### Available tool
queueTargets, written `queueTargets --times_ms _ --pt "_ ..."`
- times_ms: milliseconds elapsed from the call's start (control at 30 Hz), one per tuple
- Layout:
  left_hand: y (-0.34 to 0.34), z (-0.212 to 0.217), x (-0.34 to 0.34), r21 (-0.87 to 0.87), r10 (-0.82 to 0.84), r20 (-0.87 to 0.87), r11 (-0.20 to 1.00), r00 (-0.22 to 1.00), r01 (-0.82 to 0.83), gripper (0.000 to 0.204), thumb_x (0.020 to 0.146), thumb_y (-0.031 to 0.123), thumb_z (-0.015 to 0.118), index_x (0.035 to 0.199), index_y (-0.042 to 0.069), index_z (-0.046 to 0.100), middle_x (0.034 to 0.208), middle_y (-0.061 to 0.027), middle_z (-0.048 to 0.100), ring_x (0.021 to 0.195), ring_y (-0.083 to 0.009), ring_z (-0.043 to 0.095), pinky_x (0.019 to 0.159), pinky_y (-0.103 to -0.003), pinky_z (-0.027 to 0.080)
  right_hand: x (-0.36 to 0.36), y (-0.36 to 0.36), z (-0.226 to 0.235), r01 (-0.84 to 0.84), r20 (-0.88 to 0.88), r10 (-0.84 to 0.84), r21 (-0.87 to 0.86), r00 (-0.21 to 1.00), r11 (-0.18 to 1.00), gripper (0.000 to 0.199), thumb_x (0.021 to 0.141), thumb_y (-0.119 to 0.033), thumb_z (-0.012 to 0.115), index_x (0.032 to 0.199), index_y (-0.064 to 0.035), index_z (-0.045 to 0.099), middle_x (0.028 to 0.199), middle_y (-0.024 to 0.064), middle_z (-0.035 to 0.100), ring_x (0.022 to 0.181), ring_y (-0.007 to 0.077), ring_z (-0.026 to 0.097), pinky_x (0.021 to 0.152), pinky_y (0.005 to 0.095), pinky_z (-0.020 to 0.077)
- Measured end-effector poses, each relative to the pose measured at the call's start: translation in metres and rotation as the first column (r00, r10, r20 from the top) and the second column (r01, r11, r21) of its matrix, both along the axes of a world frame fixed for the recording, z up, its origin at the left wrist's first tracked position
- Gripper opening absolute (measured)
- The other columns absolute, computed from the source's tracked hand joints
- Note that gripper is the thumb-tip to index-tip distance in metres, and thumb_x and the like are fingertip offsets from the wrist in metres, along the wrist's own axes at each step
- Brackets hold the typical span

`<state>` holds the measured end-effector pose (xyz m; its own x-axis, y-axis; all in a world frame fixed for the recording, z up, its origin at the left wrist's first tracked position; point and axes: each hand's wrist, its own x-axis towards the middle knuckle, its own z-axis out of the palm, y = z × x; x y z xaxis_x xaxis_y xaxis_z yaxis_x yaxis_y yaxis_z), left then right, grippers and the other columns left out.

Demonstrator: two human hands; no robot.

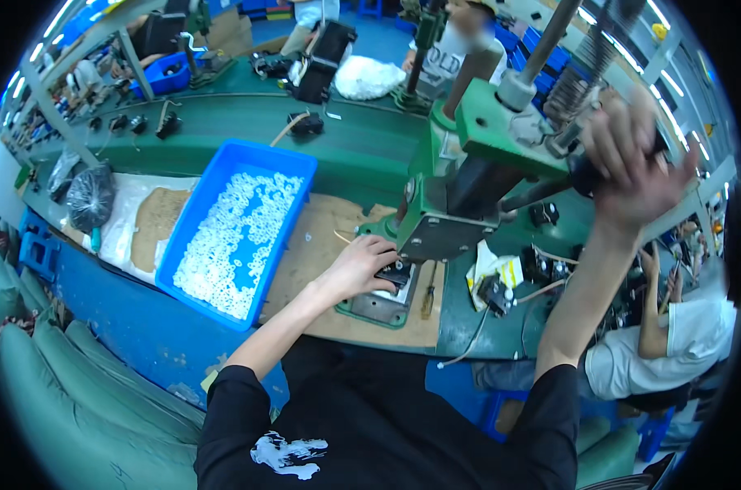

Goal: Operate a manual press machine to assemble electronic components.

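Note:
My left hand [360, 268] is closed on a small black part [396, 273], which sits on the base plate [375, 310] of a green press [444, 216]. The fingers cover much of this part, so its kind is hidden. A thin pale wire sticks out beside the hand. Raised at the upper right, my right hand [641, 175] is blurred by motion, with its thumb stretched out and fingers apart. It is beside a black piece at the press's side; whether they touch I cannot tell. A screwdriver [428, 294] lies right of the base plate.
Left of the press, a blue bin [163, 273] holds many small white rings. More black parts with wires [494, 292] lie on the green bench at the right, beside a white-and-yellow wrapper [483, 265]. A conveyor [215, 122] runs behind. Co-workers sit at the right and across.

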<state>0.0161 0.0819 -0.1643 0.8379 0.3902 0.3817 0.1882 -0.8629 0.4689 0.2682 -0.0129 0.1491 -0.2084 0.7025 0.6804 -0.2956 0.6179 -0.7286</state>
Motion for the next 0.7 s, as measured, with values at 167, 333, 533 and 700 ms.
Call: queueTargets --times_ms 167,333,533,700 --pt "0.036 0.030 -0.016 -0.098 0.176 0.120 0.981 0.977 -0.164 0.060 0.070 0.026 0.087 0.117 0.003 0.059 0.112 -0.0168 0.063 0.111 -0.0334 0.060 0.095 -0.043 0.048 0.007 0.004 -0.010 -0.065 0.050 0.059 0.128 0.997 0.990 0.038 0.103 -0.042 0.051 0.085 -0.0082 0.048 0.054 -0.0075 0.042 0.039 0.0035 0.032 0.039 0.0198 0.0253" --pt "0.122 0.029 -0.009 -0.263 0.300 0.237 0.935 0.924 -0.236 0.060 0.071 0.018 0.088 0.115 0.005 0.048 0.097 -0.0170 0.061 0.091 -0.0308 0.063 0.081 -0.039 0.050 -0.005 -0.003 -0.022 0.049 -0.055 -0.041 0.165 0.998 0.985 0.038 0.098 -0.038 0.064 0.084 -0.0080 0.046 0.052 -0.0067 0.044 0.036 0.0021 0.035 0.035 0.0172 0.0269" --pt "0.256 0.006 0.096 -0.263 0.219 0.254 0.953 0.942 -0.151 0.062 0.081 0.035 0.082 0.119 0.000 0.048 0.111 -0.0187 0.063 0.109 -0.0274 0.062 0.092 -0.039 0.048 -0.005 -0.010 -0.020 0.120 -0.086 -0.106 0.177 0.991 0.977 0.039 0.096 -0.036 0.068 0.082 -0.0084 0.044 0.049 -0.0051 0.047 0.033 0.0039 0.037 0.032 0.0185 0.0303" --pt "0.387 -0.053 0.065 -0.112 0.636 0.146 0.772 0.758 -0.626 0.064 0.083 0.042 0.073 0.122 -0.004 0.052 0.119 -0.0234 0.058 0.114 -0.0350 0.057 0.096 -0.042 0.046 -0.010 -0.010 -0.021 0.137 -0.084 -0.126 0.150 0.989 0.979 0.039 0.098 -0.037 0.065 0.083 -0.0089 0.043 0.047 -0.0058 0.039 0.033 0.0039 0.033 0.031 0.0205 0.0266"
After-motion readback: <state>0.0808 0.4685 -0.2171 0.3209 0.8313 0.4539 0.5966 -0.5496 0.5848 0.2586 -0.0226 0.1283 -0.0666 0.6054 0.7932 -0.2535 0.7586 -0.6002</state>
